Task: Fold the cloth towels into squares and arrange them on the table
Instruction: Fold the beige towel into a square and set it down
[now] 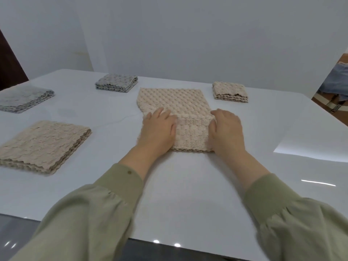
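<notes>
The white worktop (188, 185) carries a beige towel (173, 100) at its centre, near end folded over; a folded beige square (43, 146) lies well left. Left hand (158, 129) and right hand (227, 129) press the fold — fingers flat, each grip apart.

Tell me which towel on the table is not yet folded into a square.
The middle beige towel under the left hand and right hand: it alone lies as a long strip, not a folded stack.
</notes>
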Demonstrator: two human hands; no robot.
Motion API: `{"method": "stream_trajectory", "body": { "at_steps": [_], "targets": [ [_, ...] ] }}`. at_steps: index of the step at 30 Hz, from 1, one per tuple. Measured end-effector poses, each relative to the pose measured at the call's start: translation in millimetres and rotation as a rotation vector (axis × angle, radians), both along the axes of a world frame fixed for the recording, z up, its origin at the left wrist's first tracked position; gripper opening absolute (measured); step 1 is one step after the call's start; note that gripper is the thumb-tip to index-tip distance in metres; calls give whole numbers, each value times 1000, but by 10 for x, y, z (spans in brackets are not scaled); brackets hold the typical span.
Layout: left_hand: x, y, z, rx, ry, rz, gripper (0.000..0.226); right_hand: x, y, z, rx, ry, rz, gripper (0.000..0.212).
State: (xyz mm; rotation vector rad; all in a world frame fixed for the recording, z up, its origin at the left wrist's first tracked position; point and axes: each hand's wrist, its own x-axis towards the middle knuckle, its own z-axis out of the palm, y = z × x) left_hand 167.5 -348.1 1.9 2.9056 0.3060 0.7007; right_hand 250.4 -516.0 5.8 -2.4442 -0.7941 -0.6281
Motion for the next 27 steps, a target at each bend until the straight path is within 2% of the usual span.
{"method": "stream_trajectory", "body": {
  "at_steps": [2, 5, 7, 12, 18, 20, 22, 25, 27],
  "targets": [
    [154, -96, -6, -12, 63, 2, 44, 27, 183, -15, -64, 91, 53, 44],
    [298, -97, -74, 1, 275, 23, 51, 102, 330, -131, -367, 236, 103, 50],
    [329, -29, -113, -3, 402, 50, 55, 160, 338, -156, -494, 306, 100, 54],
    [278, 55, -119, -38, 462, 81, 62, 277, 183, -139, -526, 384, -15, 58],
    [155, 203, -96, -203, 493, 378, 73, 492, -142, -148, -431, 501, -149, 59],
    [135, 171, -81, -172, 445, 429, 73, 509, -142, -162, -422, 484, -163, 59],
    [129, 120, -45, -50, 323, 385, 67, 524, -136, -149, -293, 411, -190, 50],
    [149, 4, 42, 46, 129, 161, 56, 554, -167, -74, 128, 371, -221, 30],
    [178, -126, 49, 37, 126, -2, 57, 649, -222, -63, 195, 379, -229, 29]
  ]
}}
